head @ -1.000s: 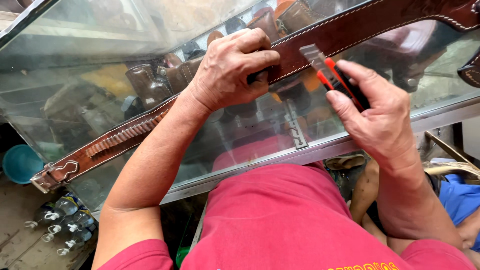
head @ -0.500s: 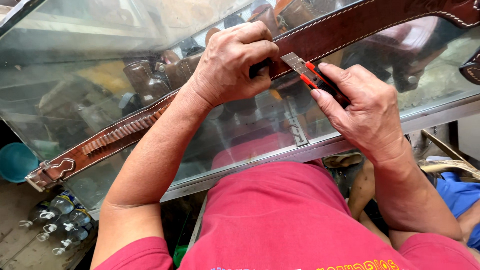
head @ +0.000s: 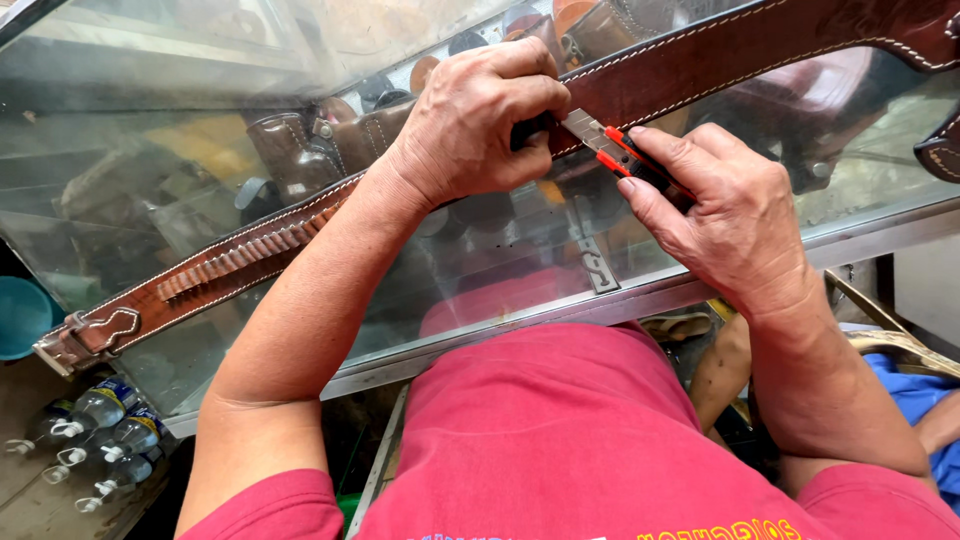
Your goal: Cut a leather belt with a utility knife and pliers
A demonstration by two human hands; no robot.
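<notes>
Belt [head: 250,255] under my left hand [head: 480,125]: reddish brown, pale cream stitching in a line along both edges. Its buckle [head: 60,350], at the belt's far left end, is silver. Knife [head: 625,158] in my right hand [head: 725,215], just right of the belt's middle: red and black body, grey steel blade. Counter [head: 150,130] beneath the belt: greenish, clear glass with a dull silver rim. Bowl [head: 20,315] beside the buckle: teal. My shirt [head: 560,430], below the belt: plain crimson.
</notes>
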